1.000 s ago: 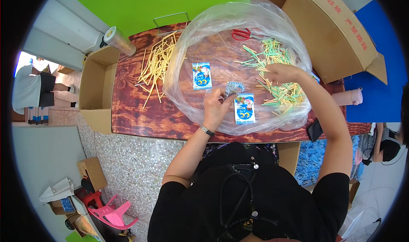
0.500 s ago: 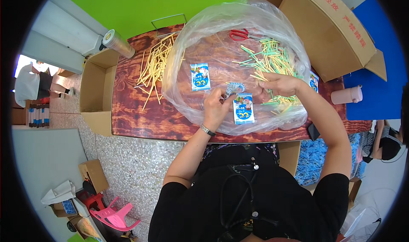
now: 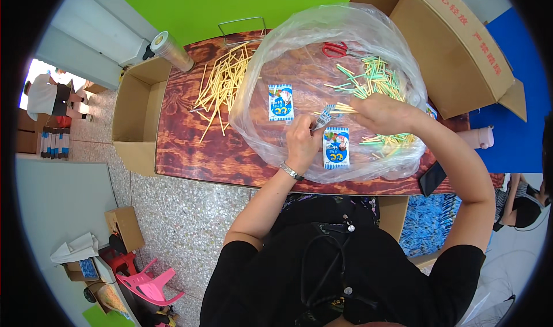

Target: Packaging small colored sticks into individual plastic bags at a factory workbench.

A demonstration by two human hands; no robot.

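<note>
My left hand (image 3: 303,141) is closed on a small blue-and-white packet (image 3: 324,117), its end pointing up from the fingers. From the right, my right hand (image 3: 383,113) pinches a few thin yellow sticks (image 3: 344,108), their tips at the packet's top; whether they are inside it I cannot tell. Two printed blue-and-white packets lie flat, one packet (image 3: 280,103) left of the hands and another packet (image 3: 336,148) just below them. Beyond my right hand is a heap of green and yellow sticks (image 3: 377,76). All this sits within a spread-open clear plastic bag (image 3: 259,56).
Plain yellow sticks (image 3: 224,82) are piled on the wood-patterned table (image 3: 190,154) left of the bag. Red-handled scissors (image 3: 335,49) lie at the bag's far side. Around the table are cardboard boxes (image 3: 455,50), a tumbler (image 3: 171,50), a pink cup (image 3: 478,137) and a phone (image 3: 432,179).
My right hand has moved from beside the heap towards the left hand, bringing the stick tips to the packet. The packet in my left hand has tilted upright. The whole view has shifted slightly.
</note>
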